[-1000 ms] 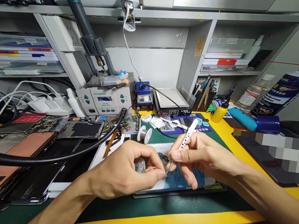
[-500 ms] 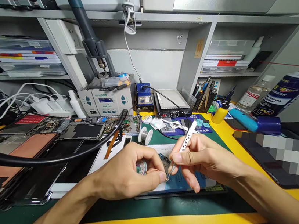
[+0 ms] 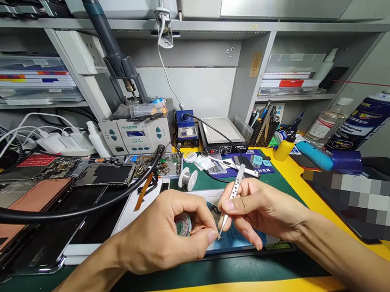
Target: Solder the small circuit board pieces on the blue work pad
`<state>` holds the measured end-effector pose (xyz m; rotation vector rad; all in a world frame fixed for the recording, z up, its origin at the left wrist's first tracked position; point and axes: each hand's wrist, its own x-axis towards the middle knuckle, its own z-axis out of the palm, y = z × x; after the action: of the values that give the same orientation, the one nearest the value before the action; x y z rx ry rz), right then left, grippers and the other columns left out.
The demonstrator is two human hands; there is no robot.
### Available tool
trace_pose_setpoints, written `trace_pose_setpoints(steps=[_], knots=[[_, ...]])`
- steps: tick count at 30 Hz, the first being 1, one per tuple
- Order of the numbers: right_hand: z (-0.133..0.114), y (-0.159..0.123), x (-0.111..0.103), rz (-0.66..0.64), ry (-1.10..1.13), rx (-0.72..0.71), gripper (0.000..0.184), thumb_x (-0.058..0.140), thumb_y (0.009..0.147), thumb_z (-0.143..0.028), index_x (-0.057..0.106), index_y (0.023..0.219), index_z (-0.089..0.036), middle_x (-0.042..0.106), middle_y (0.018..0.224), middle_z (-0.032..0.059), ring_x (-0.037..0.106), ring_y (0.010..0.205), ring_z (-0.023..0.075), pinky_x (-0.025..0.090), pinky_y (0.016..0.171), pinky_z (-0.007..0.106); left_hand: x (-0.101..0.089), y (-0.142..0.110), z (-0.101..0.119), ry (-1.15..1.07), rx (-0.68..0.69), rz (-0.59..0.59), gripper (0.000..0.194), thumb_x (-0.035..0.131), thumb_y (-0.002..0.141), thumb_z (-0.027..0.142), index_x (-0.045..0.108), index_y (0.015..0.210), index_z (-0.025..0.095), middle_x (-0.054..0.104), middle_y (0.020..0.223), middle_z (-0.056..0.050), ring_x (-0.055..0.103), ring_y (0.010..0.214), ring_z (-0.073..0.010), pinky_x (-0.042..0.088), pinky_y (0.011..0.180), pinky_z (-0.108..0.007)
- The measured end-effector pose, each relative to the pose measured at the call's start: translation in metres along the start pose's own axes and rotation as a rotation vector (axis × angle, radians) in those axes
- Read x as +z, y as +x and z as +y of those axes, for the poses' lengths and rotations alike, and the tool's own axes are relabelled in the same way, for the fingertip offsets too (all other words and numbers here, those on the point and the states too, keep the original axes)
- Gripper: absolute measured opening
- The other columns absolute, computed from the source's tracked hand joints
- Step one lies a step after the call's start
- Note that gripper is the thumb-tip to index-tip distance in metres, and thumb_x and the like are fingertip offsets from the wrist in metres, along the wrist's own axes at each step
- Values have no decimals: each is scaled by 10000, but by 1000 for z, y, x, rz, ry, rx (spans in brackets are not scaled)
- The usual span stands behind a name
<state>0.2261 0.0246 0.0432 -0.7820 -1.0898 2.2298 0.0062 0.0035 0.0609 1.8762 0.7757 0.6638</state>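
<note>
My left hand point(image 3: 171, 234) is closed, with a small spool of desoldering wick point(image 3: 184, 223) inside its curled fingers. Copper-coloured braid point(image 3: 198, 229) runs to the pinch of thumb and forefinger. My right hand point(image 3: 253, 207) grips metal tweezers point(image 3: 232, 194) with holes along the handle. The tweezers point down, their tips beside my left thumb at the braid's end; whether they touch it is too small to tell. Under both hands lies a blue and white work pad point(image 3: 235, 244), and a small circuit board point(image 3: 212, 206) on it is partly hidden by my fingers.
A solder spool point(image 3: 188, 179) stands behind my left hand. The black hose point(image 3: 106, 208) curves across opened phones point(image 3: 27, 200) at left. Rework station point(image 3: 137, 133), hot plate point(image 3: 223, 135) and yellow bottle point(image 3: 284, 150) line the back. A dark phone point(image 3: 338, 209) lies at right.
The tweezers have tipped more upright, and their tips stay close to my left fingertips. Both hands keep their grips. The whole view has shifted slightly.
</note>
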Motion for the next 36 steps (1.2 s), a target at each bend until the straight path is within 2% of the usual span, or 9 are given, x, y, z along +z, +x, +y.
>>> trace_pose_setpoints(steps=[9, 12, 16, 18, 21, 23, 27, 31, 36], knots=[[8, 7, 0, -32, 119, 116, 171, 698, 719, -197, 757, 693, -38, 770, 629, 86, 640, 350, 87, 500, 326, 119, 6, -4, 4, 11, 213, 89, 117, 618, 782, 63, 651, 695, 134, 641, 685, -4, 525, 607, -92, 439, 613, -219], [4, 4, -1, -20, 95, 68, 172, 706, 754, -223, 749, 708, -64, 765, 626, 87, 669, 387, 118, 538, 353, 153, 7, -5, 3, 26, 217, 132, 115, 631, 787, 74, 656, 698, 142, 619, 648, 9, 505, 584, -85, 419, 590, -210], [-8, -10, 4, 27, -9, -118, 166, 771, 786, -253, 731, 738, -99, 784, 692, 79, 703, 453, 146, 583, 405, 204, 4, -4, 1, -11, 86, 192, 109, 644, 816, 155, 658, 708, 146, 584, 629, 11, 477, 579, -93, 388, 560, -219], [-10, -20, 10, 123, -228, -324, 147, 788, 807, -266, 728, 795, -133, 773, 660, 46, 731, 522, 168, 615, 484, 233, 3, -3, -1, -50, 26, 245, 133, 665, 814, 199, 650, 693, 147, 560, 618, 17, 453, 569, -91, 374, 546, -220], [-1, -31, 18, 477, -885, -816, 56, 725, 872, -168, 742, 923, -188, 798, 766, 37, 767, 671, 167, 631, 653, 229, 2, 0, -5, -151, -50, 317, 180, 680, 823, 271, 627, 692, 160, 476, 529, 55, 392, 495, -79, 336, 495, -220], [12, -33, 19, 419, -1349, -1182, 226, 693, 851, -69, 727, 1042, -185, 817, 968, 86, 786, 855, 195, 626, 796, 243, 3, 3, -8, -206, -92, 352, 200, 668, 840, 303, 615, 703, 167, 438, 481, 72, 356, 451, -74, 301, 462, -221], [35, -31, 10, 405, -1846, -1320, 378, 554, 888, -23, 689, 1221, -136, 748, 1213, 171, 734, 1078, 220, 592, 893, 265, 5, 6, -9, -213, -142, 445, 205, 660, 836, 312, 608, 703, 166, 438, 475, 72, 358, 442, -73, 279, 438, -216], [42, -29, 2, 347, -1943, -1338, 411, 487, 907, -54, 659, 1280, -70, 693, 1303, 203, 662, 1214, 259, 556, 989, 319, 7, 5, -5, -116, -158, 502, 179, 664, 809, 288, 620, 697, 157, 448, 526, 65, 347, 463, -66, 283, 434, -208], [42, -27, 3, 321, -1983, -1321, 422, 473, 924, -100, 634, 1313, -68, 673, 1336, 207, 673, 1194, 263, 580, 940, 316, 10, 3, -2, 54, -90, 565, 150, 638, 805, 245, 636, 684, 156, 571, 629, 22, 471, 570, -95, 394, 529, -205]])
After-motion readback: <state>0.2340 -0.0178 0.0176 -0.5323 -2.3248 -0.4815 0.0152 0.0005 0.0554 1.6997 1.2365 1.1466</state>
